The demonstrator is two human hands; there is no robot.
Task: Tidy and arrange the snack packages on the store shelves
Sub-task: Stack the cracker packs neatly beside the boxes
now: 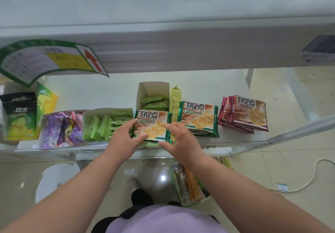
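My left hand (125, 138) has its fingers (140, 138) curled around the near left edge of a green-trimmed cracker pack (153, 125), thumb on the pack's lower front and the other fingers reaching its upper left corner. My right hand (178, 140) closes on the same pack from the right, its fingers (167, 126) pressed to the right edge and the thumb under the near corner. The pack sits in mid-frame, at the front of the white shelf (235, 136), tilted up toward me.

Just right of it lies a stack of matching green packs (198, 119), and further right a fanned stack of red packs (244, 114). Behind the held pack stands an open white carton (154, 95) with green wrapped snacks inside. To the left, an open box of green sachets (107, 124), then a box of purple packets (61, 128), then a black-and-green chip bag (20, 115) at the left edge. A curled green-bordered price sign (45, 59) hangs in the upper left.
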